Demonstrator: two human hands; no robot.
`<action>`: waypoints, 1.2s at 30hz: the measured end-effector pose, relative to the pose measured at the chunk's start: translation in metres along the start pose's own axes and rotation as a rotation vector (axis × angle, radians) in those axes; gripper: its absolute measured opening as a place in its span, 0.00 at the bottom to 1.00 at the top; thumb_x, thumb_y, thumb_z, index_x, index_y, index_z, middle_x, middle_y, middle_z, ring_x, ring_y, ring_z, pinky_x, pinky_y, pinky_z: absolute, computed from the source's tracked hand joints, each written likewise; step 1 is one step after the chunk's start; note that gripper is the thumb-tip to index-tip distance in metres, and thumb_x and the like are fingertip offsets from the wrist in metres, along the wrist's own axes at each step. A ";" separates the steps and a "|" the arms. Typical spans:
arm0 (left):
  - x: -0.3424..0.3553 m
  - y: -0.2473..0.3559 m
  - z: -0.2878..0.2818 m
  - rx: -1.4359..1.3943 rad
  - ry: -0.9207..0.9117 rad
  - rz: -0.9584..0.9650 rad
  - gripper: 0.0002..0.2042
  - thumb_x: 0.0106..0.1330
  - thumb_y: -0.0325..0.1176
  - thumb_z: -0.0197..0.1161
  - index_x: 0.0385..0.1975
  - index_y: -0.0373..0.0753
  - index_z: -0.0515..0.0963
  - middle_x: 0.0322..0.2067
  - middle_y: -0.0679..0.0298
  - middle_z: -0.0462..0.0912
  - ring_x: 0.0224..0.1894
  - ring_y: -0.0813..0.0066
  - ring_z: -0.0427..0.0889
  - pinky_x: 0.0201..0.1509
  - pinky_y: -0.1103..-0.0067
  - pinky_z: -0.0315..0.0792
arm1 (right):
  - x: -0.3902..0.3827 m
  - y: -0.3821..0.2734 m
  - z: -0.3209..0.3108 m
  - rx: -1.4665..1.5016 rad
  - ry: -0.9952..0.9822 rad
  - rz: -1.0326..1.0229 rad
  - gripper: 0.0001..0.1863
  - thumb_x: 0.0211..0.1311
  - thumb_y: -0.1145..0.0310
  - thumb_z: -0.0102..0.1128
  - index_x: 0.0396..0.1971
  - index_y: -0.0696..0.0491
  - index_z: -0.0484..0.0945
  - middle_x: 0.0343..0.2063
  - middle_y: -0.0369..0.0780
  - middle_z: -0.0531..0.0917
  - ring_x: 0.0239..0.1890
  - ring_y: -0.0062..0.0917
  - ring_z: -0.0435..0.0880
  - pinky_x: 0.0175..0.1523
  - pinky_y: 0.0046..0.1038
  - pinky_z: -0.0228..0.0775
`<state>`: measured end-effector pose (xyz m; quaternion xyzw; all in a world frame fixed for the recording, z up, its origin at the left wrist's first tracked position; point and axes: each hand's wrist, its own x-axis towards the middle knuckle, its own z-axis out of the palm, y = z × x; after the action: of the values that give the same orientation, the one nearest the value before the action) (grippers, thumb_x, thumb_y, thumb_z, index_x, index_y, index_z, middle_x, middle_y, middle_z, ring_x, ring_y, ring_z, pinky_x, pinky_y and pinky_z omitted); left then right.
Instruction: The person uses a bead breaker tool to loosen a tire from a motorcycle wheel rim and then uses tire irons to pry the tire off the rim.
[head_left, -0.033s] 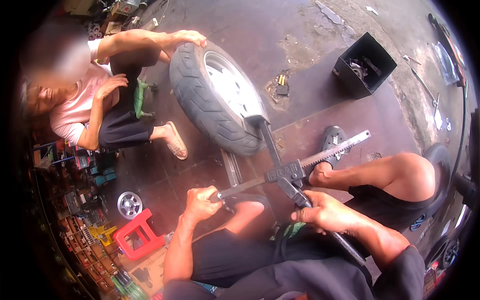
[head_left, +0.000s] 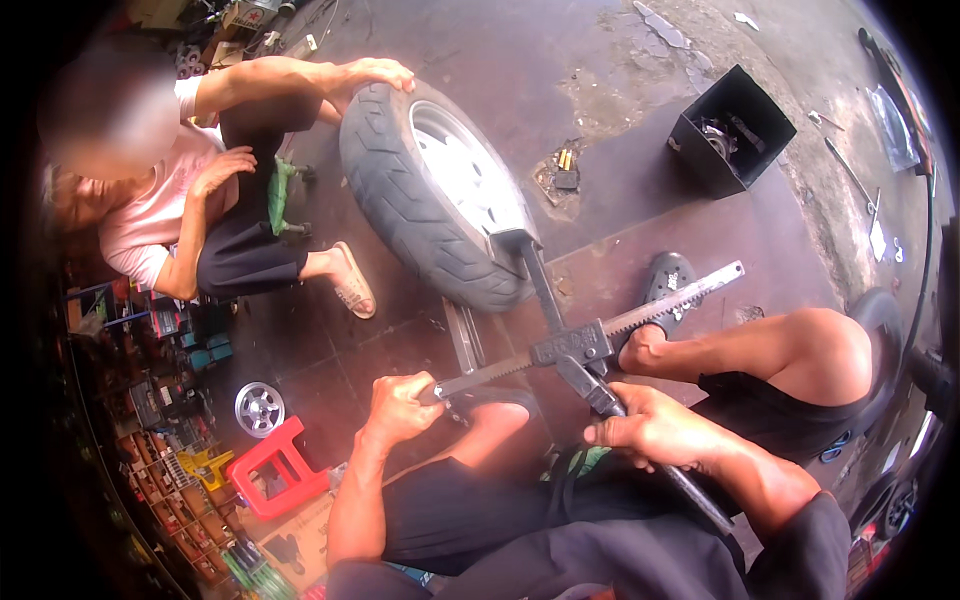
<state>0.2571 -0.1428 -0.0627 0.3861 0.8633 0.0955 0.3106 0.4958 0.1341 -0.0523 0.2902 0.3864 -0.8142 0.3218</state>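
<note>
The rack tool [head_left: 572, 347] sits mid-view, the left hand [head_left: 402, 408] clenched on its bar [head_left: 485, 374] at eight o'clock, the right hand [head_left: 655, 428] wrapped around its lever [head_left: 700, 498] at five, some fingers hidden. The wheel [head_left: 415, 215] leans toward eleven, floor [head_left: 640, 205] stretching between it and the box [head_left: 730, 165] at one. The shelves [head_left: 150, 480] at eight fade into darkness.

A motorcycle repair workshop: a tyred wheel [head_left: 425, 225] tilts ahead of the left grip [head_left: 405, 405], parts compartments [head_left: 178, 497] lie left of that grip, and a black bin [head_left: 712, 167] of metal parts [head_left: 716, 139] stands beyond the right grip [head_left: 650, 425].
</note>
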 end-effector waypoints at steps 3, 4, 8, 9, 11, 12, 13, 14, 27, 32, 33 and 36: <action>-0.001 -0.003 -0.007 0.036 0.010 0.028 0.08 0.45 0.34 0.69 0.23 0.40 0.79 0.19 0.55 0.79 0.23 0.52 0.79 0.27 0.66 0.72 | 0.002 -0.015 0.001 -0.110 0.050 0.056 0.14 0.60 0.61 0.64 0.34 0.55 0.71 0.18 0.31 0.72 0.15 0.16 0.68 0.19 0.21 0.60; 0.002 -0.003 -0.003 0.031 0.038 0.059 0.08 0.45 0.31 0.69 0.22 0.38 0.79 0.17 0.55 0.78 0.19 0.55 0.78 0.23 0.70 0.70 | 0.004 -0.015 -0.001 -0.143 0.055 0.041 0.14 0.60 0.61 0.63 0.34 0.55 0.72 0.18 0.32 0.72 0.15 0.16 0.69 0.19 0.22 0.61; 0.000 -0.007 -0.002 0.034 0.026 0.013 0.08 0.45 0.34 0.68 0.22 0.40 0.78 0.19 0.56 0.79 0.23 0.52 0.79 0.26 0.65 0.71 | 0.009 -0.008 0.000 -0.283 0.106 0.025 0.14 0.61 0.60 0.63 0.34 0.55 0.72 0.18 0.33 0.72 0.15 0.17 0.70 0.19 0.23 0.62; -0.003 -0.012 0.003 0.039 0.053 0.058 0.08 0.44 0.34 0.68 0.21 0.40 0.77 0.18 0.56 0.79 0.23 0.52 0.79 0.25 0.65 0.71 | 0.009 -0.005 -0.002 -0.290 0.107 0.030 0.14 0.61 0.60 0.63 0.34 0.55 0.72 0.18 0.33 0.72 0.15 0.17 0.70 0.19 0.23 0.62; -0.005 -0.027 0.007 0.057 0.073 0.121 0.08 0.44 0.33 0.68 0.21 0.40 0.77 0.18 0.56 0.79 0.23 0.52 0.79 0.25 0.65 0.71 | 0.012 -0.009 0.004 -0.390 0.088 -0.013 0.16 0.61 0.58 0.63 0.36 0.56 0.72 0.17 0.35 0.73 0.14 0.19 0.71 0.18 0.24 0.62; -0.008 -0.032 0.012 0.037 0.086 0.129 0.08 0.44 0.34 0.68 0.20 0.40 0.76 0.17 0.57 0.78 0.23 0.52 0.79 0.25 0.65 0.71 | 0.009 -0.021 0.001 -0.442 0.050 0.124 0.19 0.62 0.56 0.62 0.39 0.57 0.72 0.17 0.36 0.73 0.13 0.22 0.72 0.19 0.26 0.65; -0.008 -0.032 0.019 0.008 0.098 0.140 0.08 0.44 0.34 0.68 0.20 0.40 0.76 0.17 0.57 0.78 0.22 0.52 0.79 0.24 0.65 0.71 | 0.011 -0.017 -0.001 -0.493 0.044 0.129 0.22 0.63 0.53 0.60 0.42 0.59 0.71 0.16 0.38 0.75 0.13 0.23 0.74 0.19 0.26 0.66; -0.005 -0.029 0.019 0.013 0.117 0.169 0.08 0.44 0.33 0.68 0.19 0.40 0.76 0.16 0.57 0.78 0.21 0.53 0.79 0.24 0.65 0.71 | 0.010 -0.018 -0.002 -0.533 0.046 0.150 0.23 0.62 0.53 0.60 0.42 0.60 0.71 0.18 0.41 0.77 0.17 0.28 0.78 0.23 0.29 0.69; -0.006 -0.045 0.030 0.070 0.130 0.165 0.07 0.45 0.28 0.70 0.19 0.38 0.77 0.16 0.58 0.78 0.18 0.61 0.80 0.22 0.73 0.71 | 0.022 0.007 0.009 -0.883 0.248 -0.171 0.19 0.62 0.60 0.57 0.41 0.61 0.68 0.30 0.55 0.82 0.39 0.52 0.81 0.46 0.48 0.72; -0.005 -0.051 0.030 0.029 0.109 0.141 0.07 0.45 0.27 0.70 0.19 0.37 0.77 0.15 0.58 0.78 0.17 0.62 0.80 0.22 0.73 0.70 | 0.024 -0.008 0.005 -0.678 0.089 -0.009 0.21 0.64 0.58 0.56 0.43 0.62 0.67 0.36 0.58 0.81 0.46 0.52 0.79 0.50 0.48 0.67; -0.005 -0.051 0.028 0.022 0.108 0.154 0.06 0.45 0.27 0.70 0.19 0.37 0.77 0.15 0.58 0.78 0.17 0.63 0.80 0.22 0.73 0.70 | 0.024 -0.011 0.003 -0.659 0.060 -0.007 0.22 0.65 0.57 0.56 0.42 0.62 0.67 0.36 0.58 0.80 0.47 0.52 0.78 0.51 0.48 0.66; -0.002 -0.043 0.018 -0.024 0.071 0.114 0.06 0.45 0.27 0.69 0.19 0.37 0.77 0.15 0.58 0.78 0.17 0.63 0.80 0.22 0.73 0.70 | 0.023 -0.018 -0.003 -0.630 0.015 -0.007 0.22 0.65 0.56 0.56 0.42 0.63 0.67 0.35 0.59 0.80 0.47 0.52 0.78 0.51 0.47 0.65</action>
<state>0.2432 -0.1756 -0.0937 0.4273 0.8492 0.1369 0.2785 0.4687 0.1389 -0.0621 0.1810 0.6229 -0.6534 0.3903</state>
